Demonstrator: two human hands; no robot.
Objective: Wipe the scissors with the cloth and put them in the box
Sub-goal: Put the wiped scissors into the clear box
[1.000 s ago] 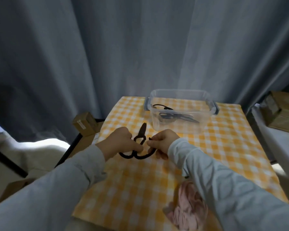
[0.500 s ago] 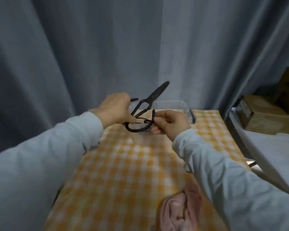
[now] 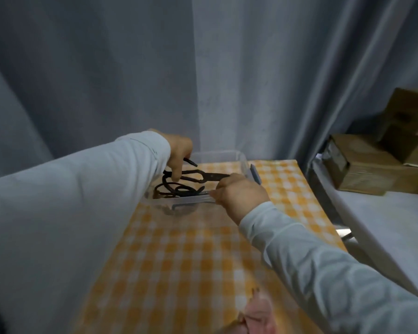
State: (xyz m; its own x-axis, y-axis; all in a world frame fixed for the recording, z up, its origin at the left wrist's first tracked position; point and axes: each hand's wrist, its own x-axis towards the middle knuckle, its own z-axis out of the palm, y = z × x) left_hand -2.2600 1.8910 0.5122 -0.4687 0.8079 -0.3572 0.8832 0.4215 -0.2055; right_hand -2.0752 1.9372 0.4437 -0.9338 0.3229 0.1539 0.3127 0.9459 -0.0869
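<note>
Black scissors (image 3: 204, 175) hang level just above the clear plastic box (image 3: 245, 162) at the far end of the table. My left hand (image 3: 180, 151) grips their handle loops from above. My right hand (image 3: 239, 195) is at the box's near right corner, and its fingers curl round the blade tip. Another dark pair of scissors (image 3: 179, 190) lies inside the box. The pink cloth (image 3: 256, 317) lies crumpled at the table's near edge, under my right sleeve.
The table wears an orange and white checked cover (image 3: 191, 261). A grey curtain (image 3: 130, 68) hangs close behind the box. Cardboard boxes (image 3: 372, 165) are stacked on a white surface to the right, across a narrow gap from the table.
The scissors have gone from raised with blades pointing up to level and low over the box. Both hands moved forward and down with them. My right hand shifted from the handle loop to the blade end.
</note>
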